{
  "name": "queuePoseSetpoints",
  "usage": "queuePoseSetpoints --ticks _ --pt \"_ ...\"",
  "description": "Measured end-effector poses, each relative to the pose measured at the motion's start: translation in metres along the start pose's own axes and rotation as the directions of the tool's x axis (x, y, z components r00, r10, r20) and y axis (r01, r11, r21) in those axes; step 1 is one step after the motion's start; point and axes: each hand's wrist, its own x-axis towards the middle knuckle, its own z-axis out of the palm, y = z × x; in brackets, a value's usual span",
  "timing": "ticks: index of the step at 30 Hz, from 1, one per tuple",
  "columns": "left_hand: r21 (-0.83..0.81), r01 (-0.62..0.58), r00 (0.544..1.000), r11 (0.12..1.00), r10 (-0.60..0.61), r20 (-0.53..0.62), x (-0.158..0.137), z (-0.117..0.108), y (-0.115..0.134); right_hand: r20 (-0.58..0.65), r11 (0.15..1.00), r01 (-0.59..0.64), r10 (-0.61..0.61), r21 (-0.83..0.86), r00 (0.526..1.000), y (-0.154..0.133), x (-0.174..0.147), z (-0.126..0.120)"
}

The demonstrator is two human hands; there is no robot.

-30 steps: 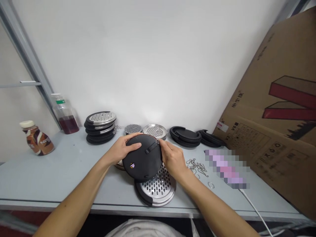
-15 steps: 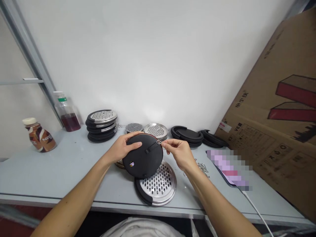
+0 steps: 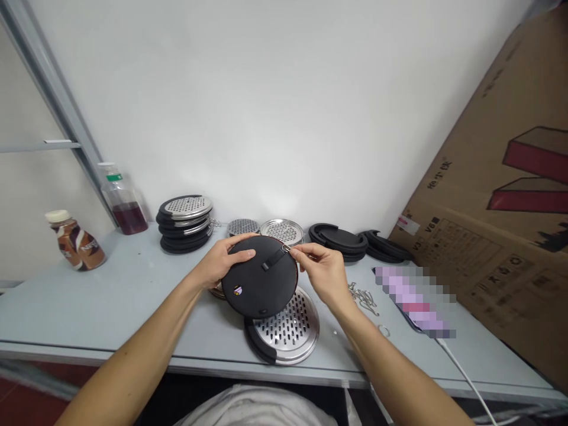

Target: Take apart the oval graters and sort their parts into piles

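Observation:
My left hand (image 3: 220,260) grips a round black disc (image 3: 252,290) by its upper left edge, thumb on the face and fingers behind. A short black strap (image 3: 275,258) lies on the disc, with a small bent-wire metal hook (image 3: 286,249) at its outer end. My right hand (image 3: 323,266) pinches that hook between thumb and fingertips at the disc's upper right edge. Below and partly behind the disc, a silver perforated round plate (image 3: 290,334) with a black crescent rim lies on the table. Several loose wire hooks (image 3: 364,299) lie right of my right hand.
At the back stand a stack of perforated discs (image 3: 185,225), silver perforated plates (image 3: 281,231) and black round covers (image 3: 337,241). A coffee bottle (image 3: 77,242) and a bottle of dark liquid (image 3: 126,204) are left. Right are a phone (image 3: 412,307) with a cable and a large carton (image 3: 492,236).
The disc has turned slightly and faces me more. My right fingers, still pinching the metal hook, have drawn in closer over its edge. The view has shifted a little.

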Motion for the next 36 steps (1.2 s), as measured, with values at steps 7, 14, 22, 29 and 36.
queuePoseSetpoints --ticks 7,14,22,29,36 --pt "0.130 -0.147 0.983 0.980 0.160 -0.092 -0.003 0.009 0.003 -0.116 0.996 0.065 -0.072 -0.061 0.991 -0.002 -0.005 0.009" --pt "0.121 -0.167 0.983 0.979 0.175 -0.061 -0.005 0.014 0.000 -0.109 0.979 0.194 -0.199 -0.055 0.974 -0.001 0.001 0.012" --pt "-0.018 -0.246 0.934 0.969 0.232 -0.272 0.005 0.009 0.012 -0.313 0.979 0.153 -0.104 0.135 0.944 -0.007 0.023 -0.015" --pt "0.555 -0.544 0.818 0.629 0.544 0.184 -0.045 0.038 0.030 -0.400 0.886 -0.038 0.247 0.463 0.883 0.015 0.042 -0.062" --pt "0.644 -0.756 0.566 0.116 0.610 0.555 -0.078 0.076 -0.021 -0.190 0.788 -0.100 0.267 0.608 0.945 0.009 0.037 -0.057"
